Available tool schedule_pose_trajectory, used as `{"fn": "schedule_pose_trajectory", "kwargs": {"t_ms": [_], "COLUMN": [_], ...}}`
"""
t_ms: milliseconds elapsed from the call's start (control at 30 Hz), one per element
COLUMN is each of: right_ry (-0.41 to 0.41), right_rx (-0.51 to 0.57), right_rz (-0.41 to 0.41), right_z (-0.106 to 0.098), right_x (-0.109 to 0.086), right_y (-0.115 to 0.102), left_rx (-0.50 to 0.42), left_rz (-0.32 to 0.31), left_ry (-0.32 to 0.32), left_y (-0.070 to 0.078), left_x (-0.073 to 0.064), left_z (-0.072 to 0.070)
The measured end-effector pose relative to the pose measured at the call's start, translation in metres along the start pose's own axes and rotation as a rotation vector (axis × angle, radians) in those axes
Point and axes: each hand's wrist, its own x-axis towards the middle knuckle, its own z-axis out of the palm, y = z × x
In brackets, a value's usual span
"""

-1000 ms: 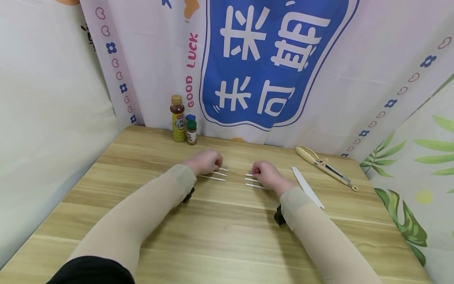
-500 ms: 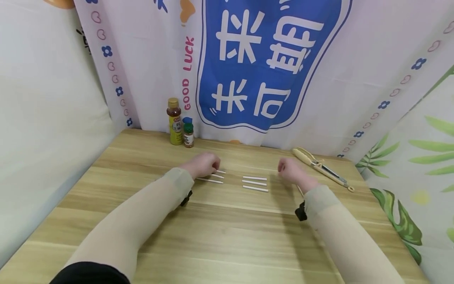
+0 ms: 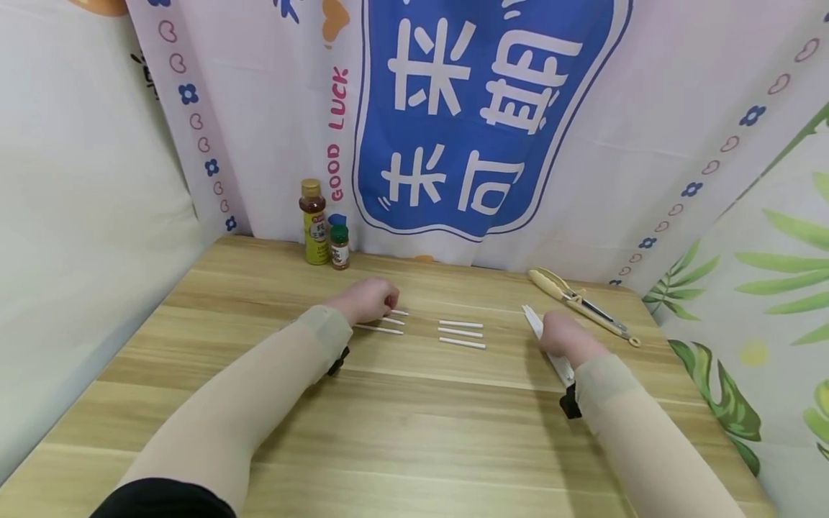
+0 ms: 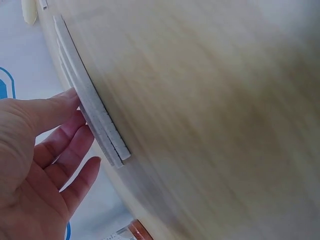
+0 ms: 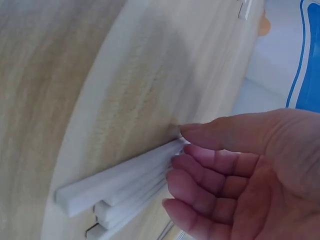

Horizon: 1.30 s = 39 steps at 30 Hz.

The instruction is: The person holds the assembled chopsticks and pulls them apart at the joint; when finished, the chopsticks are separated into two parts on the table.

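Note:
My left hand [image 3: 368,298] is at the left row of white sticks [image 3: 382,330], its thumb and index finger pinching the farthest one. In the left wrist view, two nearer sticks [image 4: 92,102] lie almost side by side in front of the fingertips, hiding part of them. My right hand [image 3: 570,336] is over a pile of long white sticks [image 3: 534,321]. From the right wrist, the end of one white stick [image 5: 125,172] runs between the thumb and curled fingers, which pinch it. Between the hands lie three short white sticks [image 3: 461,333] in a row.
A yellow-labelled bottle [image 3: 316,229] and a small green-capped jar [image 3: 340,248] stand at the back left of the wooden table [image 3: 401,424]. Cream-handled tongs [image 3: 583,306] lie at the back right. A printed curtain [image 3: 291,129] hangs behind the table.
My right hand has left the middle row of sticks and moved right, coming down onto the pile. The left hand has stayed at its row. The head view has shifted slightly.

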Motion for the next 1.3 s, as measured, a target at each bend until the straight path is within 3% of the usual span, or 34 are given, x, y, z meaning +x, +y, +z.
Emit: {"fn": "schedule_pose_trajectory", "kwargs": {"t_ms": [300, 533, 833, 1100, 1200, 1300], "right_ry": [0.058, 0.094, 0.123, 0.249, 0.269, 0.283], "right_rx": [-0.014, -0.034, 0.112, 0.248, 0.318, 0.344], "right_rz": [0.031, -0.015, -0.031, -0.241, -0.342, -0.402], "right_z": [0.004, 0.008, 0.005, 0.002, -0.001, -0.004], "right_x": [-0.006, -0.006, 0.004, 0.022, 0.023, 0.020], "right_y": [-0.007, -0.012, -0.026, -0.058, -0.076, -0.097], "left_rx": [0.007, -0.001, 0.014, 0.016, -0.011, -0.012], "left_rz": [0.007, 0.019, 0.057, 0.039, 0.052, 0.122], "left_ry": [0.006, 0.016, 0.041, 0.065, 0.150, 0.273], "left_y": [-0.001, -0.003, -0.006, -0.006, 0.005, 0.023], "left_x": [0.000, -0.001, -0.001, -0.003, -0.008, -0.012], "left_z": [0.000, 0.002, 0.004, 0.004, -0.001, -0.009]}}
